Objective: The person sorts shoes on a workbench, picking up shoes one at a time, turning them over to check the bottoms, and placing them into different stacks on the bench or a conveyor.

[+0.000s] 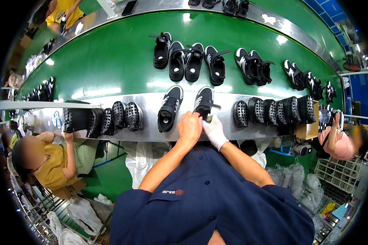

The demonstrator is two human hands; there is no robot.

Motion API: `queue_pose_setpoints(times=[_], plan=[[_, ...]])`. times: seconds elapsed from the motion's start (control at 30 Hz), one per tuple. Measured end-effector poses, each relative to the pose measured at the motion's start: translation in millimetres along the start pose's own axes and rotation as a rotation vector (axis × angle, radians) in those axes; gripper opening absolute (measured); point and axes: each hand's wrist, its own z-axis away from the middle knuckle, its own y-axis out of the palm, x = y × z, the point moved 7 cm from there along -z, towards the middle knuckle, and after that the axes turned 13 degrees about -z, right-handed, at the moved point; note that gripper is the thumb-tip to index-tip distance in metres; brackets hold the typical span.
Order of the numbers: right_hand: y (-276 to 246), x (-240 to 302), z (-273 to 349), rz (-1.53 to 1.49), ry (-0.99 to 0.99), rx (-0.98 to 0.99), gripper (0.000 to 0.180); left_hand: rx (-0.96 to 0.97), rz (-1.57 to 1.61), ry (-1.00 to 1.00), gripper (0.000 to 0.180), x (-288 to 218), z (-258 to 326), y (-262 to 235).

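The bare left grip [191, 127] and white-gloved right grip [214, 130] meet at the near end of a black shoe [204, 98] on the steel tabletop [229, 106]. Another shoe [170, 107] stands ahead-left of the left grip; studded black pieces [270, 112] line up right of both.

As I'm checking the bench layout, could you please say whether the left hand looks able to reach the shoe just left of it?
Likely yes: the left hand is close to that shoe, and nothing visible stands between them, though its fingers are at the other shoe.
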Motion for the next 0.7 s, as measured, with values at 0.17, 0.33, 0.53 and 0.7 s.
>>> queue_pose_setpoints(times=[0.17, 0.33, 0.53, 0.7], plan=[[-14, 37, -1, 0.127, -0.475, -0.072, 0.046, 0.011, -0.092, -0.013, 0.026, 17, 14, 9], [-4, 65, -13, 0.354, -0.842, 0.259, 0.032, 0.006, 0.102, -0.140, 0.029, 31, 6, 13], [16, 77, -1, 0.602, -0.992, 0.216, 0.042, 0.003, -0.001, -0.154, 0.026, 32, 2, 12], [-22, 38, 3, 0.389, -0.504, 0.052, 0.058, -0.064, -0.014, -0.115, 0.026, 6, 21, -14]])
